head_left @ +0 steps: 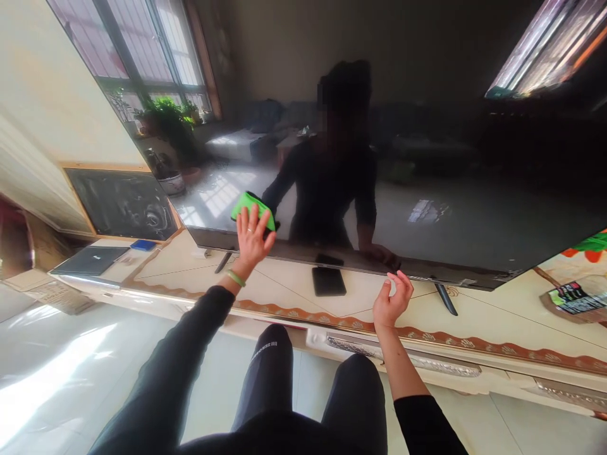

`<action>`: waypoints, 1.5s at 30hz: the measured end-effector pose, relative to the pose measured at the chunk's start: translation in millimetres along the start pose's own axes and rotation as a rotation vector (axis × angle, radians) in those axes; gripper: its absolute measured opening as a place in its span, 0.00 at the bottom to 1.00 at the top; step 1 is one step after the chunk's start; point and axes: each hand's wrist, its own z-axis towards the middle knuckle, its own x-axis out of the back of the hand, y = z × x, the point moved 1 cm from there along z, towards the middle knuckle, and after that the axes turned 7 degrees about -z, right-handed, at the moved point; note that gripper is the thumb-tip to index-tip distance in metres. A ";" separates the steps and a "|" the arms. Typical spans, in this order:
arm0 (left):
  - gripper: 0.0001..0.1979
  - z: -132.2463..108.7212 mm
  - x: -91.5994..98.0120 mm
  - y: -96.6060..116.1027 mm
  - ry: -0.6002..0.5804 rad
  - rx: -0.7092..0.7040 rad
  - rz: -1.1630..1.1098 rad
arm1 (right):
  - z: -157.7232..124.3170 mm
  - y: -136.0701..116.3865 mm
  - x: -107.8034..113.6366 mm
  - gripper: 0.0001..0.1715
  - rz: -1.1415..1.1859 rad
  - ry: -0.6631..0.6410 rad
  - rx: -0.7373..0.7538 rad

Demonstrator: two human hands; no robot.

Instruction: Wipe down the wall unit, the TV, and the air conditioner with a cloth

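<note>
A large black television [427,158] fills the upper part of the head view. My left hand [252,235], with a ring and a pale green bangle [236,278], presses a bright green cloth [246,203] with dark edging against the lower left of the screen. Its fingers lie stretched over the cloth, holding it there. At the television's bottom edge, right of the middle, my right hand [392,299] has its fingertips by the frame. The fingers are loosely bent, the thumb stands apart, and nothing shows in the palm.
The television stands on thin black feet [446,299] on a cream cabinet [284,287]. A flat black box [329,282] sits below its middle. At left are a small chalkboard [121,205], a dark flat laptop-like item [95,260] and cardboard boxes [52,294]. A printed package [576,300] is at right.
</note>
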 end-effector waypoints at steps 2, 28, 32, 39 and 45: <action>0.43 35.6 15.0 13.9 0.169 0.064 -0.033 | -0.4 -2.1 -1.3 0.20 0.004 0.002 0.016; 0.31 60.0 -46.9 107.0 -0.106 -0.588 0.113 | 1.8 25.1 1.9 0.19 -0.029 0.054 -0.020; 0.31 83.7 -7.8 63.2 0.138 -0.310 0.081 | 2.0 25.2 4.0 0.19 -0.020 0.028 -0.015; 0.34 52.4 37.8 -15.2 0.452 0.319 0.003 | 0.9 20.4 2.2 0.18 -0.021 0.015 -0.014; 0.35 30.7 26.3 -12.7 0.607 0.743 -0.066 | 0.2 19.3 -1.0 0.18 -0.031 0.010 -0.019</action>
